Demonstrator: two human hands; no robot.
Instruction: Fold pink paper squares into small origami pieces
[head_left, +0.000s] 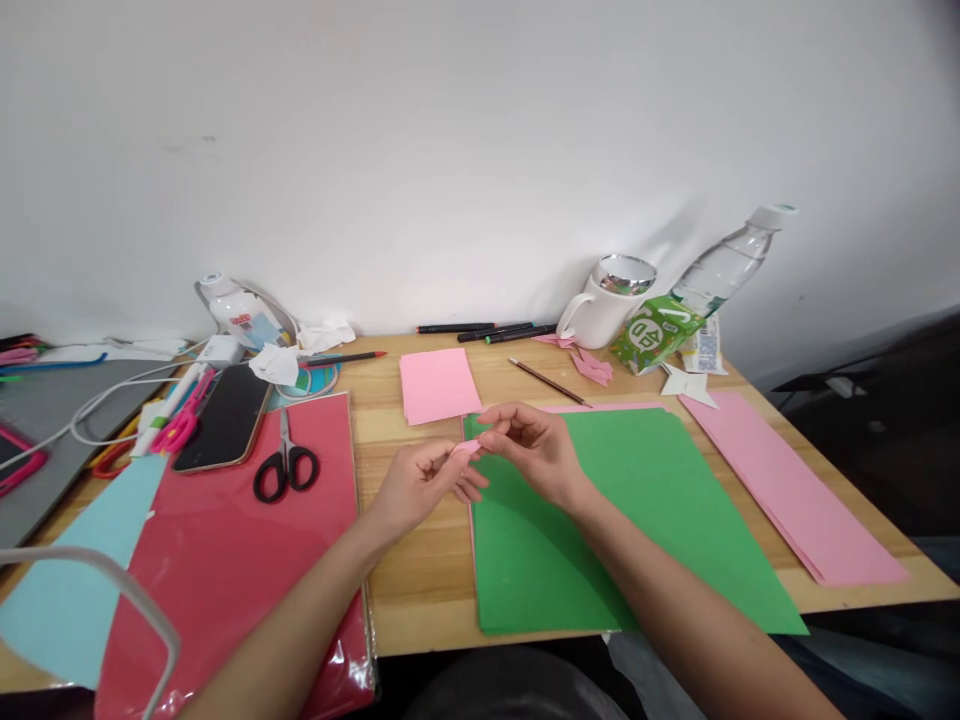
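I am pinching a small pink paper scrap (465,450) between both hands. My left hand (420,485) is curling loosely under it, and my right hand (536,450) is closing thumb and forefinger on it. My fingers are hiding most of it, though it is probably folded. It is hovering over the green sheet (660,520), at its far left corner, right of the scissors (285,468).
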